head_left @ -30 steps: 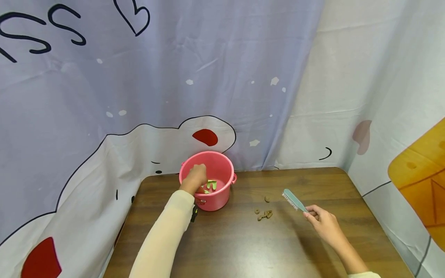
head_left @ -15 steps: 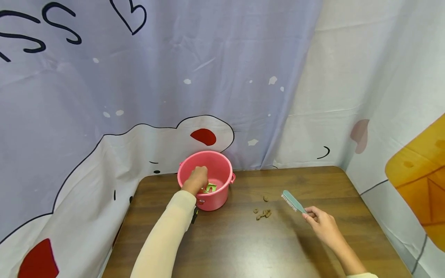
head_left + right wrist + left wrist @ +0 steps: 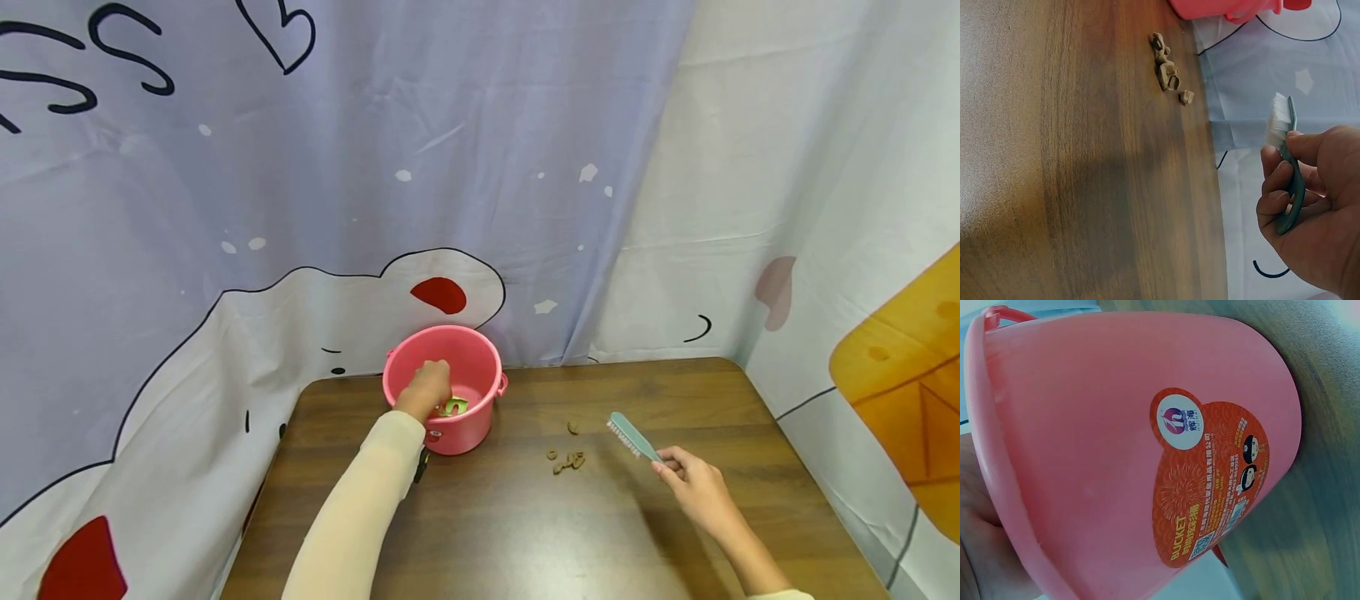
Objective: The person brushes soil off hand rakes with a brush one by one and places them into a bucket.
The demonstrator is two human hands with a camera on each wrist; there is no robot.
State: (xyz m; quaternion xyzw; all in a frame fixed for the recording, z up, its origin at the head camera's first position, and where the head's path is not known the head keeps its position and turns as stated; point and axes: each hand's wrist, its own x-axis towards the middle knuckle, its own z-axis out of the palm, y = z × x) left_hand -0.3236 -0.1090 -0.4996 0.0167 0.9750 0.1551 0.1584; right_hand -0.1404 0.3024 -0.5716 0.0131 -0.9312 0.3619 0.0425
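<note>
My left hand (image 3: 430,383) reaches down inside a pink bucket (image 3: 474,432), its fingertips hidden behind the near rim. Beside that hand, in the bucket, shows a light green piece (image 3: 457,406) with a cut-out; I cannot tell whether the fingers hold it. The left wrist view faces the bucket's outer wall (image 3: 1085,425) with a red label (image 3: 1179,500), and part of the hand lies behind the rim. My right hand (image 3: 697,483) grips a teal brush (image 3: 633,436) by its handle above the table. Its white bristles (image 3: 1277,120) point away from the palm.
Several small brown pieces (image 3: 576,460) lie on the wooden table (image 3: 525,533) between bucket and brush; one sits slightly farther back. A printed curtain (image 3: 480,167) hangs right behind the table's far edge. A small handle lug (image 3: 502,385) sticks out from the bucket's right side.
The left hand has shifted slightly right and down inside the bucket, and the green piece there has turned and sunk a little. The right hand and brush stay nearly still.
</note>
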